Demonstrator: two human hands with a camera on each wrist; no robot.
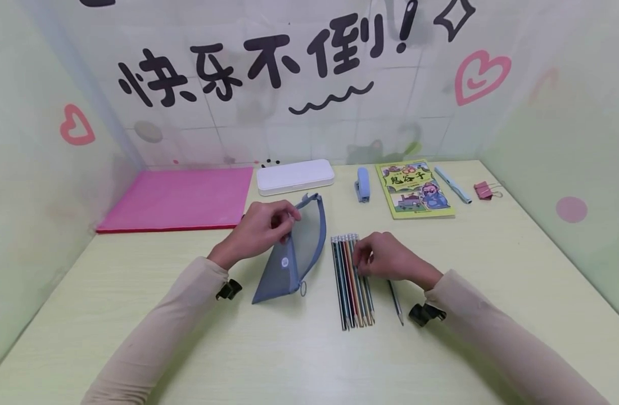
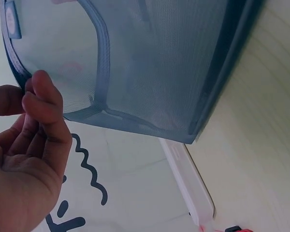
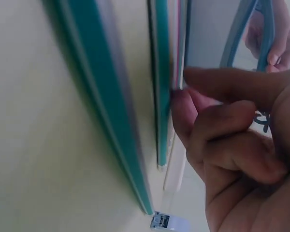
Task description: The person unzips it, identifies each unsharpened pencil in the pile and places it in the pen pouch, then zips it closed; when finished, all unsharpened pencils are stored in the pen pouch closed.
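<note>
My left hand point(image 1: 269, 225) pinches the top edge of a blue-grey mesh zip pouch point(image 1: 276, 275) between thumb and fingers. The pouch stands tilted, its zipped mouth gaping toward the right. In the left wrist view, the mesh point(image 2: 154, 63) is see-through and thumb and fingertips meet at the zip edge. My right hand point(image 1: 390, 256) is at the upper right of a row of several pencils point(image 1: 347, 281). In the right wrist view, its bent fingertips are right at the row; I cannot tell whether they pinch a pencil. One teal pencil point(image 1: 396, 304) lies apart, under the right wrist.
Along the back are a pink folder point(image 1: 177, 197), a white case point(image 1: 295, 177), a blue stapler point(image 1: 362, 184), a yellow-green booklet point(image 1: 415, 188), a light-blue pen point(image 1: 453, 184) and a pink binder clip point(image 1: 483, 190). Printed walls enclose the table's back and sides.
</note>
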